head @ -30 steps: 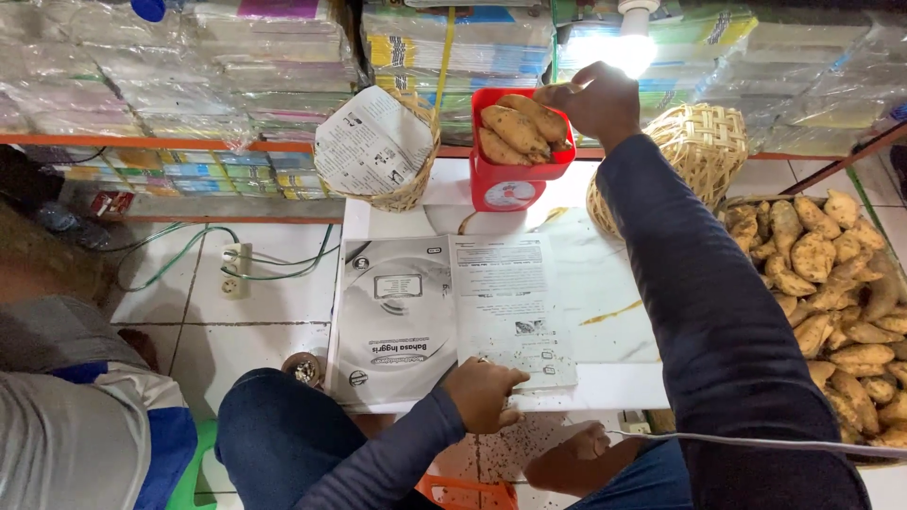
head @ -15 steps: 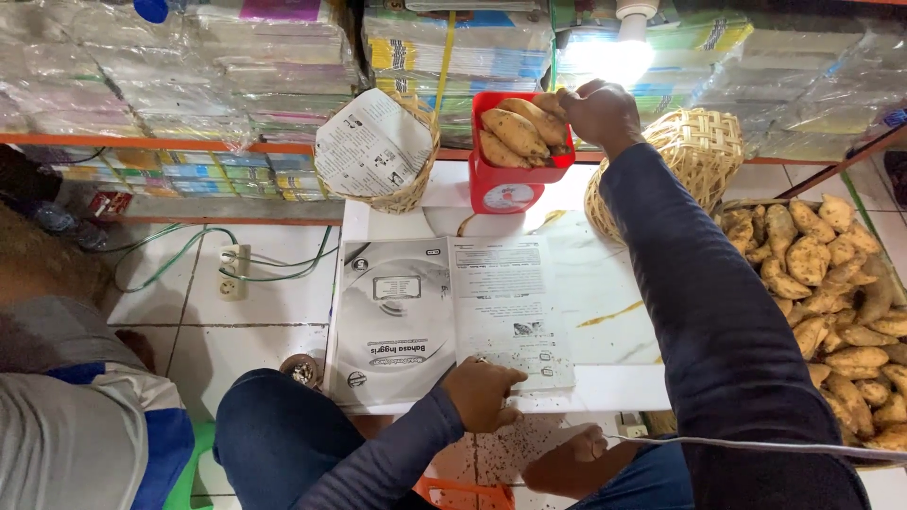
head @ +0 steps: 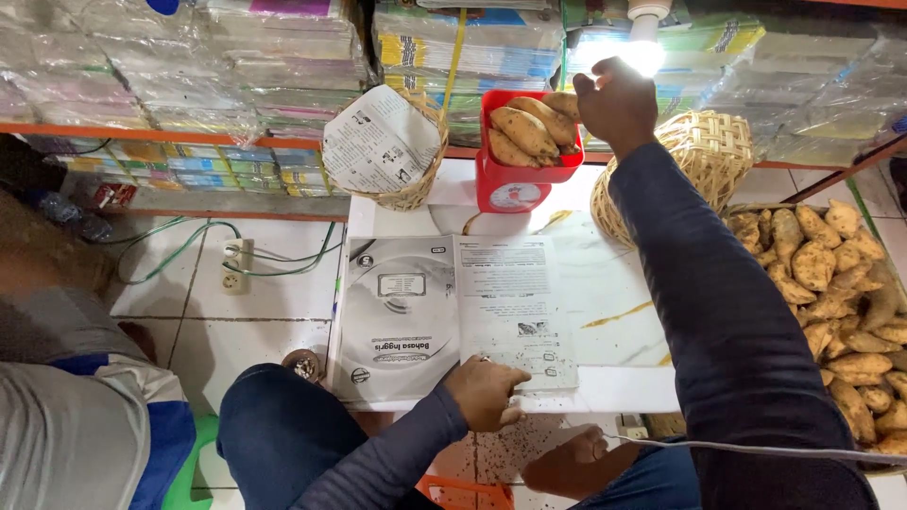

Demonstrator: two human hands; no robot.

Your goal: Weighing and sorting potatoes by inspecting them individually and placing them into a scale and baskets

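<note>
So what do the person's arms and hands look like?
Both arms wear long, dark navy sleeves reaching the wrists. The left hand and the right hand are bare, with no gloves. A thin ring seems to sit on a left finger.

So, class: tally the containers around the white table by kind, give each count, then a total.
Woven baskets: 2, paper-lined basket and empty basket
Red scale tub: 1
Tray of sweet potatoes: 1
Total: 4

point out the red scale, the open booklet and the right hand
red scale (head: pixel 515 189), head view, on its red front beside the dial
open booklet (head: pixel 453 302), head view, on the middle fold
right hand (head: pixel 619 99), head view, back of the hand
</note>
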